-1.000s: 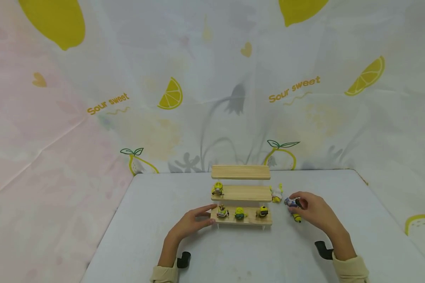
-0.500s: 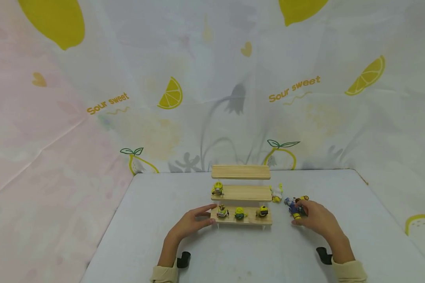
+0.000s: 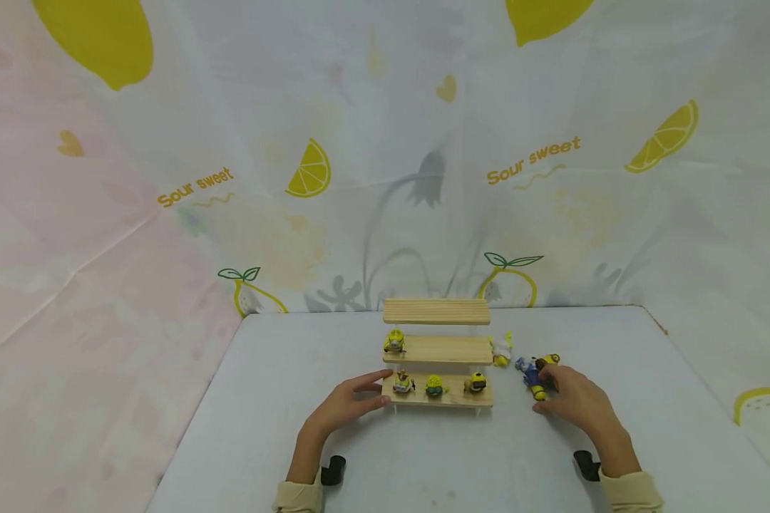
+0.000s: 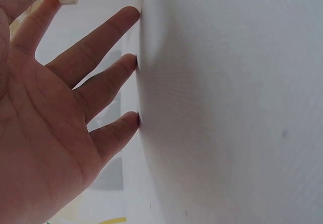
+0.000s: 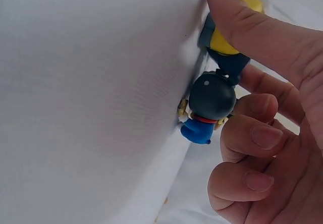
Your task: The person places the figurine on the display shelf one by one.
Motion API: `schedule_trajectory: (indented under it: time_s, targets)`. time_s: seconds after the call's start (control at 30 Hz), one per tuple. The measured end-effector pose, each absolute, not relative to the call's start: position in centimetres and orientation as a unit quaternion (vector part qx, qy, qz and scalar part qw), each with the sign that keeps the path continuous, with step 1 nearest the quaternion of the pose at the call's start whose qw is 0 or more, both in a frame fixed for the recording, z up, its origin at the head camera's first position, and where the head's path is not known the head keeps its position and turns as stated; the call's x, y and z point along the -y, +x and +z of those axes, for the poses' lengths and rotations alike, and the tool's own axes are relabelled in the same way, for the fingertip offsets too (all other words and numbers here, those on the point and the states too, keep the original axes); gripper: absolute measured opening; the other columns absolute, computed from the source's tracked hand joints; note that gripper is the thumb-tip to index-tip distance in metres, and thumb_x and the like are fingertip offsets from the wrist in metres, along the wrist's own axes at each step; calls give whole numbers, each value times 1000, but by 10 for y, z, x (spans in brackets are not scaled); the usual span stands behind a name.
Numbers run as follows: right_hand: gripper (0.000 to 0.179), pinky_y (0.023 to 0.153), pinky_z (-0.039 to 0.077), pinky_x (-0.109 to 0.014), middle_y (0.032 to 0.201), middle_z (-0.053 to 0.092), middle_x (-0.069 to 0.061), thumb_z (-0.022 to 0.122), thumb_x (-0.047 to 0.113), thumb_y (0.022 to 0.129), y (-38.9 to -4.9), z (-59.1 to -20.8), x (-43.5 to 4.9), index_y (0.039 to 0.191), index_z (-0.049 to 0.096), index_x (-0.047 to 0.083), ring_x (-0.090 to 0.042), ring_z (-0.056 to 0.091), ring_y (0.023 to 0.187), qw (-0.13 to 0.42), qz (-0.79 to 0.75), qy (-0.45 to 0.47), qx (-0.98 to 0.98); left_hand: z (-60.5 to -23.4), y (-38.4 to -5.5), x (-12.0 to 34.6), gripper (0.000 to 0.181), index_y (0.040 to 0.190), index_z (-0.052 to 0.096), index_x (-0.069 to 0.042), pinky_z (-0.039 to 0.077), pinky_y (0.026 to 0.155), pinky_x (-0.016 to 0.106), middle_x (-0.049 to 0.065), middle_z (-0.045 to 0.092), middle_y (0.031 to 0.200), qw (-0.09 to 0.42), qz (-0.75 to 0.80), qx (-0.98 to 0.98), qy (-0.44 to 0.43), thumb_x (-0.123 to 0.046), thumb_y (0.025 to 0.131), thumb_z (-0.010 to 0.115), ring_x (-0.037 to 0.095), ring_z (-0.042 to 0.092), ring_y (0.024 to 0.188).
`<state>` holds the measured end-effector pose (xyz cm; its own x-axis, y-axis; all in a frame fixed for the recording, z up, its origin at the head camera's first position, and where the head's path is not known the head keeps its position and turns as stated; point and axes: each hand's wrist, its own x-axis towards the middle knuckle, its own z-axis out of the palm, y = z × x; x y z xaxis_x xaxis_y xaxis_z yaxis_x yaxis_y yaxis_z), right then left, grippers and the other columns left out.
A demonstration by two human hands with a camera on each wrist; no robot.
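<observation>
A three-tier wooden display shelf [image 3: 436,349] stands mid-table, with small yellow minion figures on its lower two boards. My left hand [image 3: 346,410] is at the left end of the bottom board, thumb in front and index finger behind. In the left wrist view its fingers [image 4: 96,90] are straight and spread, three tips against the tabletop. Right of the shelf, my right hand [image 3: 576,399] holds a yellow-and-blue minion figure [image 5: 224,41] between thumb and index finger, low at the table. A dark-headed, blue-bodied figure [image 5: 212,95] lies against it, near the curled other fingers.
A white-and-yellow figure [image 3: 501,350] lies beside the shelf's right end. The white table [image 3: 282,356] ends at a hanging cloth [image 3: 385,178] printed with lemons. Black wrist mounts [image 3: 332,470] sit by both cuffs.
My right hand has shifted slightly down and right, and the figures under it have turned, showing another yellow part at the back. My left hand and the shelf stay put.
</observation>
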<state>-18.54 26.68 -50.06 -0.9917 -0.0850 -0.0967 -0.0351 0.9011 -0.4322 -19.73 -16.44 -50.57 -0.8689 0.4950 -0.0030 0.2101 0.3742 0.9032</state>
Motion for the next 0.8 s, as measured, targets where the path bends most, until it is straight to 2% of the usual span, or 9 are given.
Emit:
schedule_trajectory:
  time_s: [0.2, 0.37, 0.53, 0.63, 0.7, 0.8]
  targets:
    - [55, 79, 50, -52, 105, 67, -15, 88, 35, 73, -183, -503, -267, 111, 68, 1, -36, 62, 98, 42, -217, -30, -975, -491, -191, 163, 53, 144, 51, -7, 37, 98, 66, 13, 53, 143, 133, 512, -817, 229, -16, 95, 68, 38, 55, 121]
    - [52, 79, 50, -54, 104, 67, -15, 82, 41, 79, -181, -501, -267, 111, 71, 2, -37, 63, 97, 21, -209, -40, -977, -490, -190, 163, 53, 144, 52, -8, 35, 101, 65, 11, 53, 143, 134, 516, -816, 223, -15, 94, 69, 35, 56, 121]
    - [48, 67, 49, -45, 94, 66, -8, 77, 39, 85, -181, -500, -267, 115, 71, 2, -25, 59, 81, 6, -199, -57, -978, -490, -191, 162, 54, 144, 52, -10, 33, 103, 64, 9, 53, 143, 139, 520, -814, 218, -16, 94, 70, 34, 56, 122]
    - [44, 58, 40, -36, 82, 58, -1, 74, 34, 89, -180, -500, -267, 119, 70, 2, -17, 48, 70, 1, -211, -65, -975, -490, -191, 162, 54, 144, 52, -10, 34, 103, 64, 9, 53, 143, 137, 519, -815, 218, -17, 93, 70, 34, 56, 121]
    - [41, 56, 35, -33, 77, 53, 1, 71, 31, 92, -180, -500, -266, 120, 70, 1, -15, 43, 67, -3, -224, -69, -972, -490, -191, 162, 54, 144, 53, -11, 34, 102, 64, 8, 54, 142, 136, 520, -815, 217, -17, 93, 71, 34, 56, 121]
    - [32, 57, 37, -32, 80, 56, 1, 70, 25, 93, -181, -501, -265, 115, 72, 1, -14, 44, 67, -27, -236, -75, -969, -491, -191, 162, 54, 144, 52, -10, 34, 102, 64, 8, 54, 142, 136, 523, -813, 217, -16, 93, 70, 34, 56, 122]
